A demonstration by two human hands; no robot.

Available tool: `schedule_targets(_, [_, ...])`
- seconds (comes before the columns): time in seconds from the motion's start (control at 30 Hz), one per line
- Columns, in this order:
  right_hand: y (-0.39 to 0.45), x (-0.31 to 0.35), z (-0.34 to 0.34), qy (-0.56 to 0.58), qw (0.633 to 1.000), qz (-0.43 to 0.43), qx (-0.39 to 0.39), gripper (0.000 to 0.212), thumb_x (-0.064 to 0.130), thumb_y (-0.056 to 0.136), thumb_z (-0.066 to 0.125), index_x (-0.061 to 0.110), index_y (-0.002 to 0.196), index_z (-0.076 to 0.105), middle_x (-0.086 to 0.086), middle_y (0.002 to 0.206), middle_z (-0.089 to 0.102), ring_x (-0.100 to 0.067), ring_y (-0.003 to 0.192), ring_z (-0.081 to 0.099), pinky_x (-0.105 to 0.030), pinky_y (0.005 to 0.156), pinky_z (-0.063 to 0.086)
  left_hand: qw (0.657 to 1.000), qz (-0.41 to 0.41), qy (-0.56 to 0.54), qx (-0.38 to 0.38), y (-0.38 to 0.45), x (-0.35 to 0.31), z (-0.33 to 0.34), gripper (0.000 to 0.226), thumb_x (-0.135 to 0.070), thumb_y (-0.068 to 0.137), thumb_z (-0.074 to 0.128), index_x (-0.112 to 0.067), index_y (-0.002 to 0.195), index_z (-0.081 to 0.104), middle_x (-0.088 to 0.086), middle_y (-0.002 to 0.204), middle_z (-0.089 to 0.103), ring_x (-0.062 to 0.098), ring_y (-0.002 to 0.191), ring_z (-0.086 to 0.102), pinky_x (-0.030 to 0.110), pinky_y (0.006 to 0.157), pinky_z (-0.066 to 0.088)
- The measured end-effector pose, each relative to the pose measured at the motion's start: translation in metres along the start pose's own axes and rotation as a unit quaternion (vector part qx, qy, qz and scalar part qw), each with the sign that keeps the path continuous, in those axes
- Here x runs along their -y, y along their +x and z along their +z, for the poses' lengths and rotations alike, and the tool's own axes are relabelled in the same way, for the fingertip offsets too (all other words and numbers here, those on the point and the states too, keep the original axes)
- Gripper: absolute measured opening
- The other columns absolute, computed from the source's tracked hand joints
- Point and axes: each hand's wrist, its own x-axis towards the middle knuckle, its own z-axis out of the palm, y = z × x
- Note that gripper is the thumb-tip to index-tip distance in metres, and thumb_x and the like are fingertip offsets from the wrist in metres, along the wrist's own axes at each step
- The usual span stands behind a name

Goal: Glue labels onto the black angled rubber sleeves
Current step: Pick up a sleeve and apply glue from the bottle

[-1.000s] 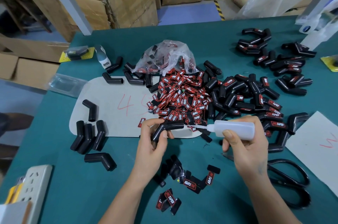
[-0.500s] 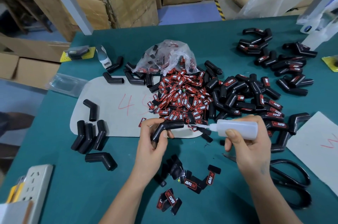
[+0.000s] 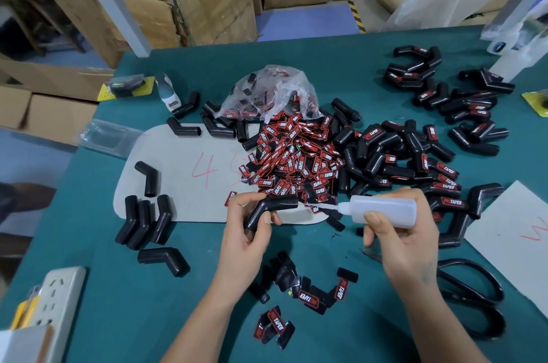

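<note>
My left hand (image 3: pixel 247 232) grips a black angled rubber sleeve (image 3: pixel 271 209) above the green table. In my right hand (image 3: pixel 406 239) lies a white squeeze glue bottle (image 3: pixel 382 209) held sideways, its thin nozzle pointing left, its tip a short way from the sleeve's open right end. A heap of red-and-black labels (image 3: pixel 296 161) lies just behind the hands. Several loose labels (image 3: pixel 308 297) lie on the table below my hands. Bare sleeves (image 3: pixel 145 220) lie at the left; labelled sleeves (image 3: pixel 415 161) are piled at the right.
A grey card sheet (image 3: pixel 178 172) with red writing lies under the label heap. Black scissors (image 3: pixel 474 297) rest at the lower right beside a white sheet (image 3: pixel 516 232). A power strip (image 3: pixel 56 300) sits at the lower left. Cardboard boxes stand beyond the table's far edge.
The glue bottle has drawn slightly to the right, its nozzle tip backing off from the sleeve's end. My left hand keeps the sleeve almost still.
</note>
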Motion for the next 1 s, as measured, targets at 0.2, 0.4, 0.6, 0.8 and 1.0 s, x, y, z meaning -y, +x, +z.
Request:
schedule_targets(0.2, [-0.0011,0.0007,0.0031,0.002,1.0,-0.006,0.006,0.014,0.036,0.086,0.07,0.046,0.091,0.06,0.0,0.069,0.063,-0.013,0.05,0.058,-0.017,0.052,0.046,1.0,-0.003,0.004,0.004,-0.0002,0.0008,0.0007,0.023,-0.035,0.101,0.054,-0.039,0.123,0.053,0.003,0.088,0.067,0.008,0.069,0.055,0.033,0.068,0.041])
schedule_targets(0.4, [-0.0019,0.0011,0.0038,0.007,1.0,-0.008,0.013,0.015,0.035,0.087,0.069,0.046,0.092,0.061,0.003,0.066,0.064,-0.01,0.05,0.059,-0.014,0.052,0.045,1.0,-0.006,0.004,0.004,-0.0005,0.0005,0.0009,0.023,-0.037,0.1,0.053,-0.041,0.122,0.053,0.002,0.087,0.067,0.007,0.067,0.055,0.029,0.068,0.042])
schedule_targets(0.6, [-0.0021,-0.0001,0.0033,0.009,1.0,-0.002,0.017,0.016,0.035,0.087,0.07,0.047,0.092,0.061,0.0,0.068,0.066,-0.011,0.051,0.059,-0.015,0.051,0.046,1.0,-0.007,0.011,0.004,-0.0004,0.0015,0.0005,0.023,-0.038,0.101,0.054,-0.042,0.123,0.053,0.002,0.087,0.068,0.007,0.067,0.055,0.031,0.068,0.041])
schedule_targets(0.8, [-0.0019,0.0001,0.0026,0.003,1.0,-0.002,0.017,0.014,0.037,0.088,0.07,0.045,0.093,0.06,-0.001,0.066,0.065,-0.012,0.051,0.059,-0.015,0.052,0.046,1.0,-0.008,0.011,0.0,0.0,0.0017,-0.001,0.023,-0.039,0.101,0.054,-0.043,0.123,0.053,0.002,0.088,0.068,0.007,0.068,0.055,0.032,0.069,0.042])
schedule_targets(1.0, [-0.0018,-0.0011,0.0026,0.001,1.0,-0.002,0.017,0.015,0.036,0.088,0.07,0.045,0.093,0.06,0.001,0.067,0.065,-0.011,0.051,0.06,-0.014,0.051,0.045,1.0,-0.006,0.009,0.003,-0.0001,0.0001,-0.0001,0.022,-0.039,0.1,0.054,-0.043,0.122,0.053,0.001,0.087,0.068,0.007,0.068,0.055,0.032,0.068,0.041])
